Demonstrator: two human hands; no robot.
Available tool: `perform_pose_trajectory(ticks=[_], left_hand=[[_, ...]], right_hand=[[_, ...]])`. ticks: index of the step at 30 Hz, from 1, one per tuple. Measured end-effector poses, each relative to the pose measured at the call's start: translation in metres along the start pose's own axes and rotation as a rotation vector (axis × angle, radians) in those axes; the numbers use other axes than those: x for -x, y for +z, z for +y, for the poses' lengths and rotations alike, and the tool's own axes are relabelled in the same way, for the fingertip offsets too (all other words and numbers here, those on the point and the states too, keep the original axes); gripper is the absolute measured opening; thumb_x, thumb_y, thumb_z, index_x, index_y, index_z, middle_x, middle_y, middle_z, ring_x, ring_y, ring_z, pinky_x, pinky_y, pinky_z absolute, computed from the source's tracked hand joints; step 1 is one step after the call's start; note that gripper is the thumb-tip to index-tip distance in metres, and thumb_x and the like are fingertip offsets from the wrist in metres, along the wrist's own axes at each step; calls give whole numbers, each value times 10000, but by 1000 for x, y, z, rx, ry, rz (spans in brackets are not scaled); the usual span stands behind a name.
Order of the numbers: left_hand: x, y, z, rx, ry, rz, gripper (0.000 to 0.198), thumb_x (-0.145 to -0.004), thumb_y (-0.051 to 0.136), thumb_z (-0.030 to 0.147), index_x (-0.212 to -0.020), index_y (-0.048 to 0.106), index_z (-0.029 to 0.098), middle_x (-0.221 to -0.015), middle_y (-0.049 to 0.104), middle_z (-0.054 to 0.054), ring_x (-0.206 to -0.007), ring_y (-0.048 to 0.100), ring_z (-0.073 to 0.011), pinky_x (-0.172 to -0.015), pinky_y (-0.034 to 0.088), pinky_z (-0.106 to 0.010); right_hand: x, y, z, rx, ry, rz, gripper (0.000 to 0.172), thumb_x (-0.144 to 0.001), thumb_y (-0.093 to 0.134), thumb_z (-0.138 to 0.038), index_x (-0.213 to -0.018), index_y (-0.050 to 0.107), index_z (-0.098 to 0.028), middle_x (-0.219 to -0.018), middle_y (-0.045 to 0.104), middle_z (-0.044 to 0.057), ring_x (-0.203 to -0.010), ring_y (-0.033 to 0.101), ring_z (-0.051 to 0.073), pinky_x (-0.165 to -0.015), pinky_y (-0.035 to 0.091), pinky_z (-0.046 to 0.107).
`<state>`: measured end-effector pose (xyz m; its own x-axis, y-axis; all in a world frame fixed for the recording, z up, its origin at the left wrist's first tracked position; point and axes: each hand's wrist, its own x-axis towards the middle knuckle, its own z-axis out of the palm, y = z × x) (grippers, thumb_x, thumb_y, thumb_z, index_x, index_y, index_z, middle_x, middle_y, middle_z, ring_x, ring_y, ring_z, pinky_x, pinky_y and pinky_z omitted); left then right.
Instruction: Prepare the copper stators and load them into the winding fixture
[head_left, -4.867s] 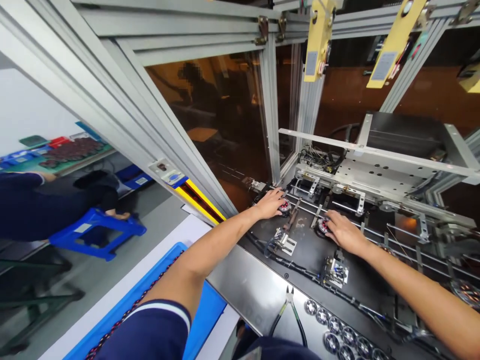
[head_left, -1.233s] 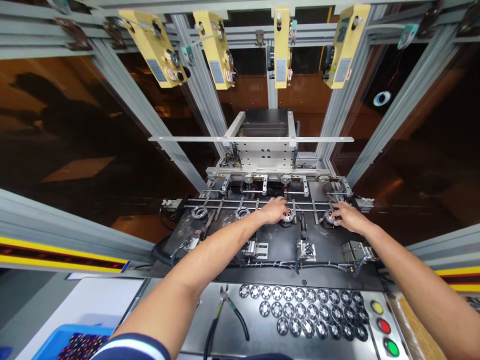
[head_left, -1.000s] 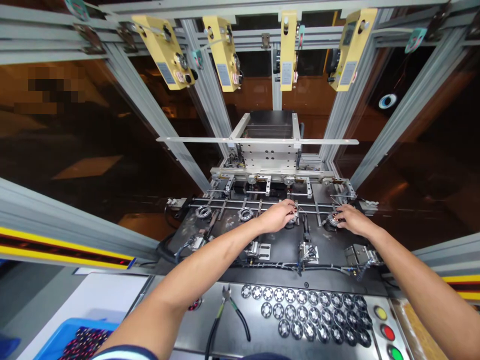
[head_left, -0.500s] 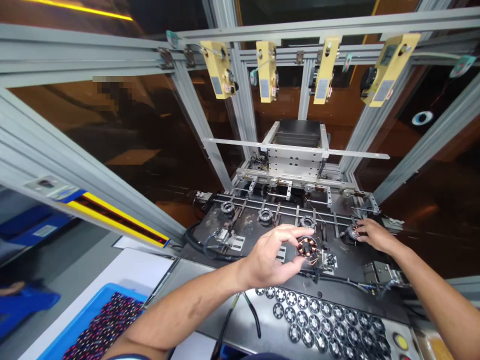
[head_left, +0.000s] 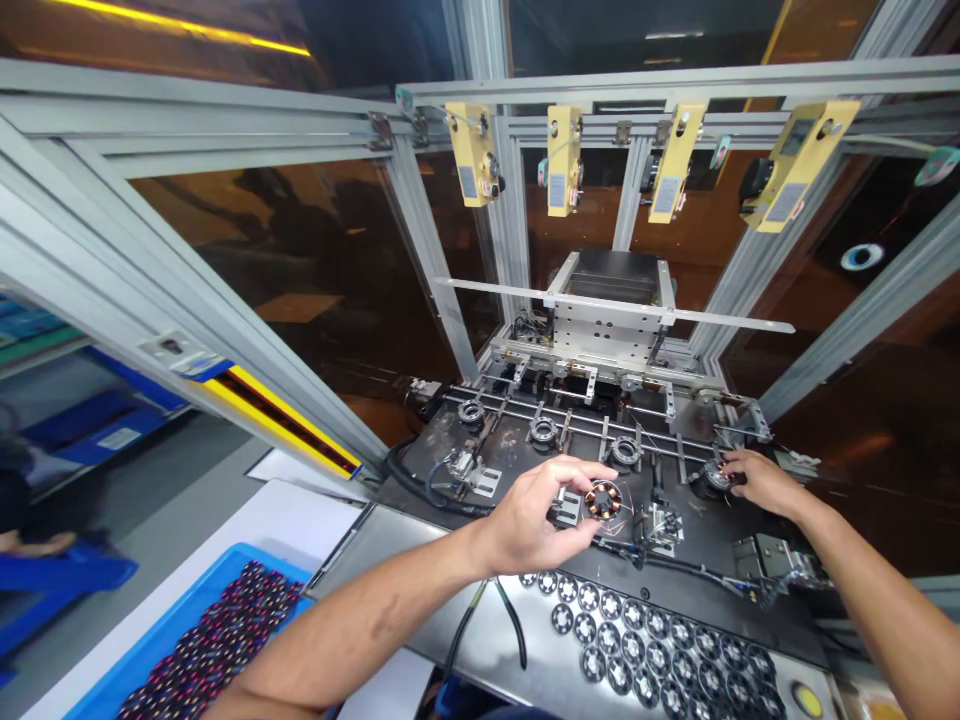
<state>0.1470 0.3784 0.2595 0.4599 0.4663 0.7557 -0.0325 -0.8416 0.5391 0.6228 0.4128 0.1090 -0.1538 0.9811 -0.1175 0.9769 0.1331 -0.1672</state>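
My left hand [head_left: 541, 508] pinches a wound motor stator [head_left: 603, 500] between thumb and fingertips. Copper coils ring its dark centre and thin loose wires trail from its edge. It is held up above the black machine plate [head_left: 517, 455]. At the right end of the fixture row, my right hand [head_left: 761, 482] has its fingers closed on a second wound stator [head_left: 723, 472] in a round holder [head_left: 709, 486]. The fingers partly cover that stator. Three more round holders stand along the row, among them one [head_left: 625, 451] just behind my left hand.
Rows of black stator cores [head_left: 632, 643] lie on the metal ledge in front, beside pliers [head_left: 519, 625]. A blue tray [head_left: 238, 556] of wound parts is at lower left. Yellow tensioners [head_left: 564, 165] hang from the aluminium frame [head_left: 420, 250]. A yellow light barrier [head_left: 281, 425] lines the left post.
The view has shifted, so the machine sits slightly lower and further right. The stator in my left hand has turned its face more toward me. My right hand stays at the right-end holder.
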Motion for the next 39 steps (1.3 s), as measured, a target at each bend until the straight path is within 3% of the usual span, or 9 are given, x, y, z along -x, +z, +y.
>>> perform_pose_trajectory(ticks=[7,11,13,16,22,26,30,35,39], left_hand=[[22,-14,5,-75,-39,55,450,-752,738,96,-1117,488,179,-1095,751,-154,-980,742,-202,-770,617,-278],[77,-48,7,-166,-232,139,521,-748,802,177,-1182,515,171,-1096,745,-128,-951,741,-184,-766,614,-267],[123,-73,9,-280,-489,173,501,-747,807,221,-1177,552,174,-1103,739,-110,-966,731,-188,-822,607,-295],[203,-107,15,-448,-907,180,374,-744,783,239,-1075,616,188,-1064,741,-76,-955,711,-202,-889,578,-356],[316,-119,10,-478,-1106,156,232,-736,740,191,-946,642,185,-888,746,-18,-814,705,-179,-777,578,-314],[336,-103,-10,-466,-1143,192,255,-762,715,195,-1003,635,188,-979,743,-38,-889,689,-187,-868,559,-338],[340,-95,-17,-454,-1159,278,349,-806,676,217,-1143,591,187,-1088,729,-77,-942,691,-216,-904,556,-383],[339,-92,13,-478,-1148,423,436,-873,625,311,-1274,514,182,-1311,624,-155,-1176,627,-291,-1016,504,-463],[316,-79,40,-421,-1119,454,457,-884,624,322,-1301,489,192,-1297,632,-147,-1133,648,-278,-962,526,-442]], right_hand=[[1,-26,-10,-56,-30,189,264,-957,621,-391,-856,695,-160,-1010,721,69,-950,680,175,-893,553,388],[21,-51,-48,-121,-78,358,448,-965,516,-525,-790,711,-161,-1078,724,188,-957,705,257,-871,540,443],[39,-57,-95,-169,-118,436,416,-959,511,-538,-874,711,-183,-1227,678,204,-1068,681,275,-914,523,433],[69,-42,-203,-299,-228,444,188,-935,608,-407,-996,676,-243,-1390,592,120,-1194,625,254,-933,537,396],[75,88,-438,-346,-637,231,196,-895,524,-87,-998,671,-165,-1384,565,199,-1367,481,350,-1034,504,546],[43,152,-514,-282,-739,132,201,-810,599,-21,-969,687,-108,-1376,576,224,-1385,445,407,-1005,508,559],[40,161,-510,-221,-709,128,299,-899,595,-84,-1192,631,-126,-1425,542,175,-1405,426,343,-1046,481,539],[70,144,-424,-135,-510,196,267,-943,569,-127,-1208,605,-141,-1291,595,136,-1243,553,296,-999,508,518],[74,138,-377,-70,-383,204,251,-939,600,-153,-1189,603,-150,-1313,564,123,-1225,539,292,-973,510,504]])
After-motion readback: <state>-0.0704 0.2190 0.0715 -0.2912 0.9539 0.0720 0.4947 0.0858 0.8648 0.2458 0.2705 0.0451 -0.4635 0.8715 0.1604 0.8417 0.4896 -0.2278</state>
